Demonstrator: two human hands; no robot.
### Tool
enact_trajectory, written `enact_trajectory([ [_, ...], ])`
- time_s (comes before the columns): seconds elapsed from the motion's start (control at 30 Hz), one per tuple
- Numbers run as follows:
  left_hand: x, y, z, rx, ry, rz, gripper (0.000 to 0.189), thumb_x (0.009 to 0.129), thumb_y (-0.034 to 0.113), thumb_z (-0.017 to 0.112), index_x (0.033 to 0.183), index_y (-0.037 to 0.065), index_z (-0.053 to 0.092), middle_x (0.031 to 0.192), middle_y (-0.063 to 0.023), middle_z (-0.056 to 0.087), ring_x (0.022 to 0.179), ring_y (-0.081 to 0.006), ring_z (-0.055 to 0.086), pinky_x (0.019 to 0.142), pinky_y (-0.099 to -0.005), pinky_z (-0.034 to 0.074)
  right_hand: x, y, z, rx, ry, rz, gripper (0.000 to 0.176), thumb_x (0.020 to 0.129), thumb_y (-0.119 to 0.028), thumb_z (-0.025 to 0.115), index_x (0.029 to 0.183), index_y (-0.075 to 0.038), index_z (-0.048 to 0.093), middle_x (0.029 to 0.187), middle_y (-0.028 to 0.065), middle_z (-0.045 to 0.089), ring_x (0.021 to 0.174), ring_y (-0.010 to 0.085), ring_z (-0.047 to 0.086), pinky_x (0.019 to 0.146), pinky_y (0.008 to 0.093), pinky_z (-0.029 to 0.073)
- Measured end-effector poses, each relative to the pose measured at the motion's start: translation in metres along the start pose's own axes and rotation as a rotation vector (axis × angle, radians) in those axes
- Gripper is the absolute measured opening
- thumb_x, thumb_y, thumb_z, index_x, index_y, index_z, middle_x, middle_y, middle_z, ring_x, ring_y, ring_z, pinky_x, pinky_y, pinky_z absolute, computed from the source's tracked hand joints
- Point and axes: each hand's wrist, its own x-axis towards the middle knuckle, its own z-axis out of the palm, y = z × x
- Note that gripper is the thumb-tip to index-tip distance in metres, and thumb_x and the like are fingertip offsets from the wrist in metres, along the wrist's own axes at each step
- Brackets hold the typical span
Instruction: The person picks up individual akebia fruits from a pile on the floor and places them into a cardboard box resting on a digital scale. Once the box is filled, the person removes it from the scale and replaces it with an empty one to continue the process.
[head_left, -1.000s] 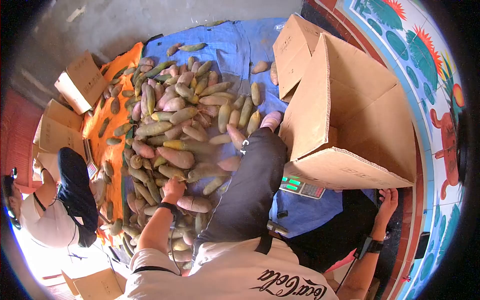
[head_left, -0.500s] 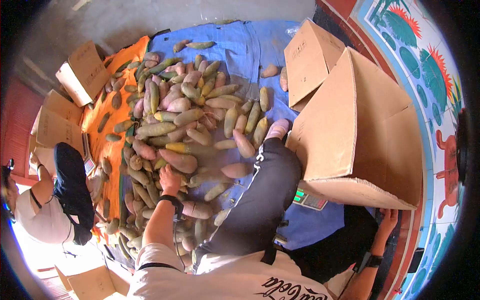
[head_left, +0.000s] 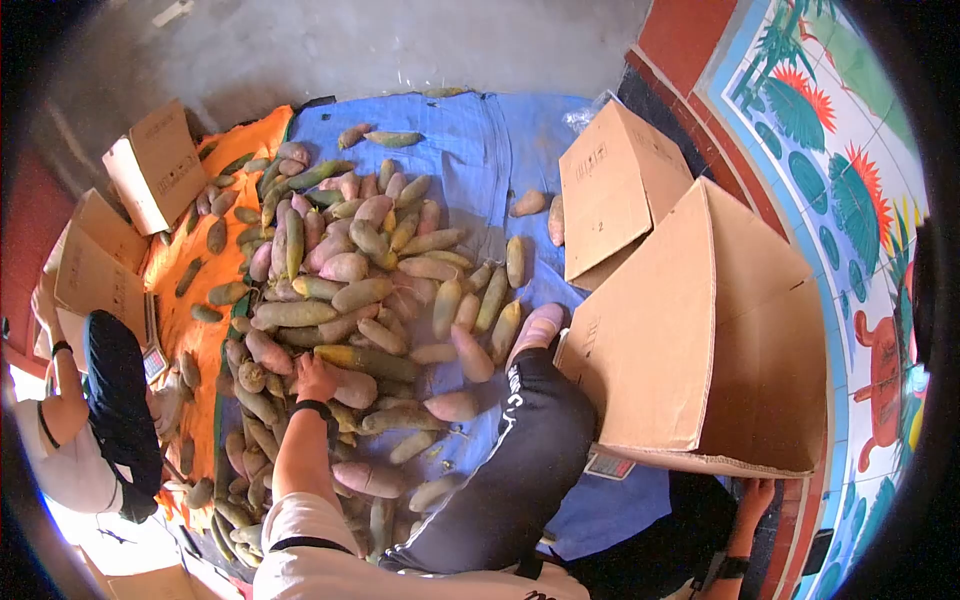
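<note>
My left hand (head_left: 314, 380) reaches into a heap of green and pinkish-red radishes (head_left: 343, 268) on a blue sheet. Its fingers rest at the left end of a pinkish radish (head_left: 352, 388); whether they grip it is hard to make out. A long green radish with a yellow end (head_left: 365, 362) lies just above. On the right, my right hand (head_left: 757, 494) is at the lower edge of a large open cardboard box (head_left: 640, 350), its fingers partly hidden there. Under the box, part of a scale (head_left: 609, 466) shows.
A second cardboard box (head_left: 605, 190) stands behind the large one. At the left, a co-worker (head_left: 75, 430) sits beside more boxes (head_left: 100, 270) and an orange sheet (head_left: 210, 300) with scattered radishes. A painted tile wall (head_left: 840, 200) curves along the right.
The view has shifted, so the scene sits lower in the frame. My left hand is now at the left end of the pinkish radish, which has shifted slightly. My right hand stays by the box.
</note>
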Motion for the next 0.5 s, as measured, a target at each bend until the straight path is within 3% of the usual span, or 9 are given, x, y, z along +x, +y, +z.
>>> enact_trajectory([
  [0.03, -0.006, 0.007, -0.010, 0.017, -0.029, -0.007, 0.053, 0.083, 0.029, 0.053, 0.130, 0.010, 0.035, 0.132, -0.0130, 0.033, 0.122, -0.0357, 0.033, 0.095, -0.0432, 0.038, 0.001, 0.014, 0.000, -0.114, 0.008, -0.072, 0.021, 0.089, -0.011, 0.050, 0.103, 0.005, 0.055, 0.086, 0.0087, 0.060, 0.073, 0.0141, 0.055, 0.063, 0.0273, 0.047],
  [0.07, -0.019, 0.017, -0.026, 0.090, 0.014, 0.002, 0.043, 0.081, 0.027, 0.055, 0.119, 0.010, 0.047, 0.120, -0.0120, 0.041, 0.113, -0.0361, 0.041, 0.088, -0.0433, 0.043, 0.005, 0.049, 0.006, 0.004, 0.054, -0.119, 0.019, 0.089, -0.013, 0.050, 0.097, 0.003, 0.056, 0.079, 0.0069, 0.060, 0.065, 0.0115, 0.053, 0.056, 0.0254, 0.044],
  [0.17, -0.017, 0.009, -0.022, 0.263, 0.031, 0.030, 0.035, 0.078, 0.026, 0.058, 0.109, 0.010, 0.055, 0.119, -0.0087, 0.042, 0.110, -0.0339, 0.044, 0.082, -0.0411, 0.046, 0.000, 0.022, 0.008, 0.029, 0.053, -0.030, 0.016, 0.090, -0.012, 0.051, 0.092, 0.002, 0.056, 0.074, 0.0033, 0.058, 0.059, 0.0089, 0.050, 0.051, 0.0231, 0.038],
  [0.2, -0.001, -0.013, 0.011, 0.205, 0.165, 0.027, 0.031, 0.076, 0.026, 0.061, 0.103, 0.011, 0.061, 0.119, -0.0057, 0.044, 0.106, -0.0298, 0.048, 0.079, -0.0384, 0.046, -0.001, 0.013, 0.008, 0.033, 0.057, -0.033, 0.016, 0.090, -0.012, 0.051, 0.092, 0.002, 0.056, 0.074, 0.0033, 0.058, 0.059, 0.0089, 0.050, 0.051, 0.0231, 0.038],
  [0.27, -0.011, -0.009, 0.001, 0.329, 0.122, 0.042, 0.032, 0.076, 0.026, 0.061, 0.104, 0.011, 0.060, 0.121, -0.0059, 0.045, 0.106, -0.0280, 0.050, 0.079, -0.0380, 0.046, -0.002, 0.003, 0.007, 0.115, -0.013, 0.113, 0.026, 0.090, -0.020, 0.051, 0.094, 0.005, 0.056, 0.082, 0.0101, 0.059, 0.071, 0.0145, 0.050, 0.065, 0.0283, 0.043],
  [0.37, -0.045, 0.012, -0.029, 0.510, 0.028, 0.056, 0.035, 0.076, 0.027, 0.061, 0.109, 0.015, 0.057, 0.117, -0.0069, 0.053, 0.104, -0.0235, 0.053, 0.081, -0.0390, 0.041, -0.002, 0.013, 0.010, 0.184, -0.008, 0.064, 0.024, 0.091, -0.020, 0.050, 0.093, 0.003, 0.056, 0.077, 0.0075, 0.058, 0.065, 0.0118, 0.049, 0.058, 0.0258, 0.042],
  [0.43, -0.052, 0.017, -0.034, 0.628, -0.179, 0.077, 0.038, 0.078, 0.030, 0.058, 0.114, 0.018, 0.055, 0.107, -0.0058, 0.060, 0.100, -0.0225, 0.056, 0.081, -0.0401, 0.038, -0.004, -0.015, 0.011, 0.163, -0.012, 0.087, 0.023, 0.091, -0.018, 0.050, 0.092, 0.003, 0.056, 0.075, 0.0063, 0.058, 0.062, 0.0110, 0.049, 0.055, 0.0249, 0.041],
  [0.47, -0.059, 0.016, -0.033, 0.669, -0.156, 0.130, 0.037, 0.079, 0.031, 0.055, 0.114, 0.019, 0.055, 0.096, -0.0025, 0.065, 0.093, -0.0225, 0.060, 0.080, -0.0400, 0.037, -0.005, -0.025, 0.011, 0.137, -0.018, 0.111, 0.021, 0.090, -0.017, 0.050, 0.091, 0.003, 0.055, 0.073, 0.0050, 0.057, 0.060, 0.0103, 0.049, 0.052, 0.0239, 0.040],
  [0.5, -0.061, 0.009, -0.020, 0.667, -0.149, 0.129, 0.037, 0.079, 0.031, 0.055, 0.114, 0.019, 0.055, 0.096, -0.0025, 0.065, 0.093, -0.0225, 0.060, 0.080, -0.0400, 0.037, -0.004, -0.022, 0.012, 0.143, -0.014, 0.109, 0.021, 0.090, -0.017, 0.050, 0.091, 0.003, 0.055, 0.073, 0.0050, 0.057, 0.060, 0.0103, 0.049, 0.052, 0.0239, 0.040],
])
